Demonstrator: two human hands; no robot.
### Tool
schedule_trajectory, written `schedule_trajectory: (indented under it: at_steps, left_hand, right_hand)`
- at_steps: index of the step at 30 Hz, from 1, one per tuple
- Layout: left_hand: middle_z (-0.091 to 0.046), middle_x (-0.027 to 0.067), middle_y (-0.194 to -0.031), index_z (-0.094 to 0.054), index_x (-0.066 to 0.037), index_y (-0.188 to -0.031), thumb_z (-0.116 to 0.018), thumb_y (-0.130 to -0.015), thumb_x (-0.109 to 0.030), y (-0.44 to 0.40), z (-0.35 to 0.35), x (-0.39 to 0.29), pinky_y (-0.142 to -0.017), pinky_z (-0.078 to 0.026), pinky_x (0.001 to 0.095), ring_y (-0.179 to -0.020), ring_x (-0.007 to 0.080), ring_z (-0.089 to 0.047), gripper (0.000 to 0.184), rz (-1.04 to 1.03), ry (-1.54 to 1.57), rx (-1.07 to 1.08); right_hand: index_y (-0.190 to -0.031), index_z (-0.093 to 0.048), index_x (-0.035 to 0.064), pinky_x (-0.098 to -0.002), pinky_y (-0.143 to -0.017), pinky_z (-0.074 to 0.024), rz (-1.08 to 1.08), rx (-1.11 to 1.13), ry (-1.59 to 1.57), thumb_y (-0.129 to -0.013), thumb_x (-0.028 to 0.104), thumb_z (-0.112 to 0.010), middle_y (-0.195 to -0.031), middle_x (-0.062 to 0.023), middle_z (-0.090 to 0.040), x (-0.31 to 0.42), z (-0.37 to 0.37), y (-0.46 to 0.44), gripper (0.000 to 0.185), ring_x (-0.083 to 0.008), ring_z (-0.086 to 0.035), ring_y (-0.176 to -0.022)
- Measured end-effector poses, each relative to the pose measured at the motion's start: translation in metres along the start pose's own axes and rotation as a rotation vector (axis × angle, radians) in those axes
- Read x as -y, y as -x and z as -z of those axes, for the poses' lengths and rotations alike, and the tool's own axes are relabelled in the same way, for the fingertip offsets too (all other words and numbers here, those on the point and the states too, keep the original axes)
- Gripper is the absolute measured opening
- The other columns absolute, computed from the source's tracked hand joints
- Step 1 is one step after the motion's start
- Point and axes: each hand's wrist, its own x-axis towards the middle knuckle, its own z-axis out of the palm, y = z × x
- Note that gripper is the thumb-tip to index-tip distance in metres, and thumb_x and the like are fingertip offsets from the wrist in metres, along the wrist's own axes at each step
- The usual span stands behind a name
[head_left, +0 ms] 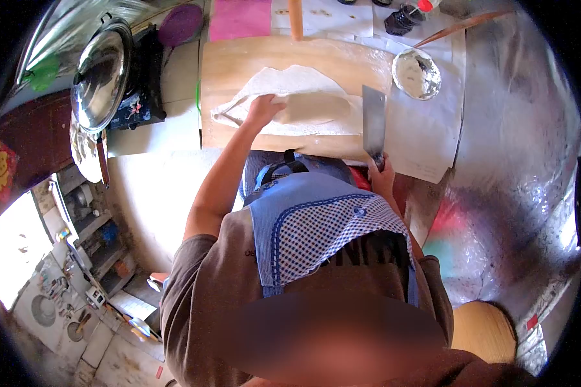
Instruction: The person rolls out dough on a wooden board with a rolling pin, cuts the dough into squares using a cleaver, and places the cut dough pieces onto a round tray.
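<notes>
A wide sheet of pale dough lies on the wooden board, its near part folded over. My left hand is on the left part of the dough, fingers closed at the fold's edge. My right hand grips the handle of a cleaver beside the board's right end. The broad metal blade points away from me, near the right end of the dough.
A bowl of white flour stands right of the board. A rolling pin touches the board's far edge. At the left, a lidded pan sits on a stove. A dark jar stands at the back right.
</notes>
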Motion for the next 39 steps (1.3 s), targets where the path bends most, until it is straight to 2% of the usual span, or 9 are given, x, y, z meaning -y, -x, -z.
schedule_trajectory:
  at_steps: [1,5,7,15,17,22,29,34,39]
  left_hand:
    - [-0.069,0.0144,-0.086,-0.068,0.001,-0.104,-0.072,-0.079,-0.023,-0.005,0.003,-0.013,-0.073,-0.051,0.0352,-0.078,0.0203,-0.066,0.034,-0.079,-0.041,-0.044]
    - [-0.068,0.0086,-0.087,-0.066,0.004,-0.109,-0.074,-0.084,-0.026,-0.045,0.030,-0.039,-0.069,-0.048,0.0313,-0.077,0.0135,-0.059,0.040,-0.183,0.575,-0.018]
    - [-0.068,0.0080,-0.088,-0.065,0.001,-0.116,-0.074,-0.083,-0.029,-0.066,0.056,-0.025,-0.066,-0.047,0.0301,-0.074,0.0127,-0.058,0.046,-0.093,0.586,-0.198]
    - [-0.066,0.0070,-0.092,-0.063,-0.002,-0.120,-0.068,-0.085,-0.024,-0.064,0.136,0.061,-0.061,-0.060,0.0311,-0.079,0.0154,-0.064,0.042,0.098,0.564,-0.423]
    - [-0.067,0.0065,-0.095,-0.065,-0.003,-0.115,-0.068,-0.086,-0.023,-0.065,0.142,0.088,-0.060,-0.057,0.0304,-0.079,0.0154,-0.064,0.036,0.102,0.594,-0.293]
    - [-0.066,0.0027,-0.099,-0.065,-0.008,-0.117,-0.069,-0.087,-0.024,-0.039,0.159,0.119,-0.068,-0.054,0.0310,-0.085,0.0131,-0.062,0.035,0.199,0.756,-0.145]
    - [-0.065,0.0004,-0.106,-0.061,-0.009,-0.122,-0.066,-0.091,-0.024,-0.045,0.170,0.092,-0.081,-0.053,0.0308,-0.092,0.0118,-0.062,0.035,-0.023,1.037,-0.012]
    - [-0.065,0.0040,-0.106,-0.060,-0.002,-0.120,-0.067,-0.089,-0.017,-0.027,0.202,0.057,-0.076,-0.054,0.0289,-0.094,0.0129,-0.062,0.035,-0.128,0.968,0.128]
    - [-0.066,0.0061,-0.101,-0.061,0.000,-0.116,-0.069,-0.088,-0.017,-0.032,0.207,0.132,-0.069,-0.054,0.0285,-0.086,0.0131,-0.063,0.034,-0.010,0.760,0.101]
  right_hand:
    - [-0.116,-0.057,0.0032,-0.0231,-0.046,-0.0384,0.043,-0.034,0.025,-0.091,0.013,-0.065,-0.065,0.0019,-0.053,-0.001,-0.004,0.000,0.028,-0.0062,-0.047,-0.052]
    - [-0.116,-0.058,0.0031,-0.0237,-0.047,-0.0389,0.053,-0.060,0.089,-0.090,0.014,-0.066,-0.066,0.0013,-0.054,0.000,-0.016,0.006,0.029,-0.0061,-0.047,-0.052]
    - [-0.119,-0.058,0.0029,-0.0337,-0.078,-0.0518,-0.082,-0.051,0.106,-0.088,0.021,-0.069,-0.090,-0.0120,-0.068,0.015,-0.021,0.012,0.038,-0.0193,-0.064,-0.081]
    - [-0.121,-0.057,0.0041,-0.0303,-0.066,-0.0503,-0.144,0.110,0.048,-0.088,0.018,-0.066,-0.080,-0.0062,-0.062,0.077,-0.085,0.016,0.037,-0.0137,-0.057,-0.069]
    - [-0.121,-0.055,0.0035,-0.0275,-0.056,-0.0466,0.055,0.189,0.053,-0.090,0.016,-0.064,-0.075,-0.0022,-0.058,0.076,-0.110,0.005,0.035,-0.0097,-0.052,-0.059]
    - [-0.129,-0.047,0.0025,-0.0223,-0.049,-0.0414,0.009,0.410,-0.312,-0.093,0.008,-0.060,-0.073,0.0027,-0.051,0.153,-0.177,-0.008,0.039,-0.0048,-0.047,-0.055]
    - [-0.130,-0.047,0.0013,-0.0218,-0.049,-0.0400,0.094,0.341,-0.230,-0.093,0.007,-0.060,-0.071,0.0029,-0.050,0.193,-0.214,-0.027,0.039,-0.0051,-0.046,-0.055]
    - [-0.129,-0.048,0.0020,-0.0218,-0.049,-0.0403,0.078,0.236,-0.217,-0.093,0.008,-0.060,-0.070,0.0029,-0.050,0.192,-0.214,-0.028,0.038,-0.0049,-0.046,-0.055]
    - [-0.124,-0.053,0.0025,-0.0257,-0.053,-0.0455,0.115,0.183,-0.022,-0.091,0.013,-0.064,-0.070,-0.0007,-0.057,0.213,-0.215,-0.041,0.037,-0.0074,-0.053,-0.058]
